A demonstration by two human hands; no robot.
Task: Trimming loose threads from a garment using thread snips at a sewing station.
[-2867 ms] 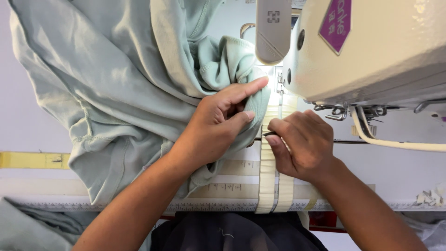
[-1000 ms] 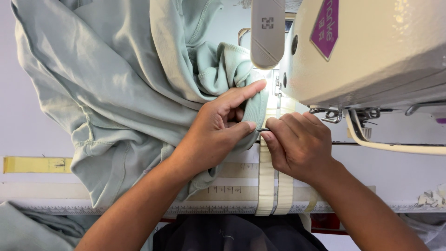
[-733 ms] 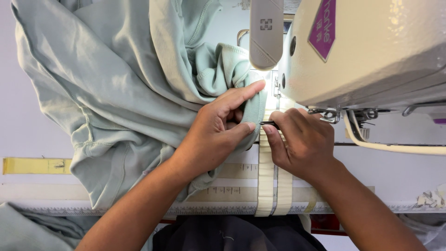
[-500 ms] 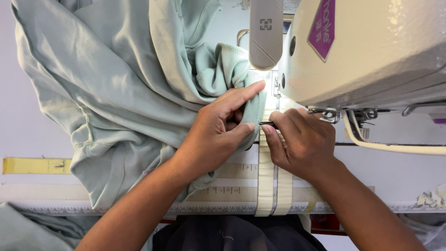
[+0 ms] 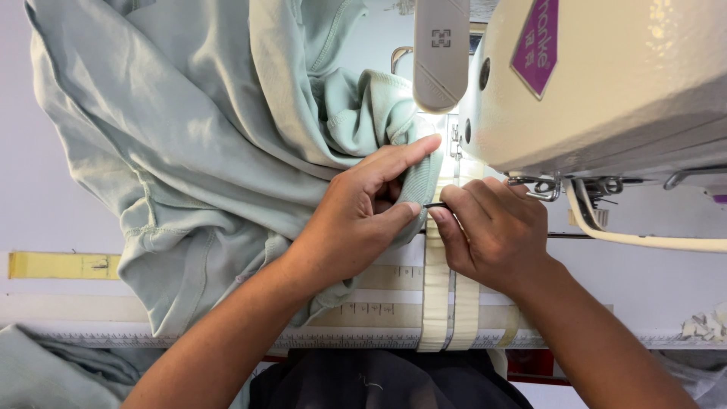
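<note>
Pressing my left hand flat on crumpled pale-green cloth | right hand grip pinching thin dark tool at its ribbed edge

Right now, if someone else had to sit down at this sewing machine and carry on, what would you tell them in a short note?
Left hand: pressed flat on the folded edge of the pale green garment, forefinger stretched toward the needle area under the sewing machine.
Right hand: pinching a thin dark tool, its tip against the fabric edge.
Cream strips run along the table from the front edge toward the needle; most of the garment is bunched up to the left.
Done: the edge is lined up by the presser foot.
Left: how much is already stitched cannot be seen; the seam here seems to remain.
</note>
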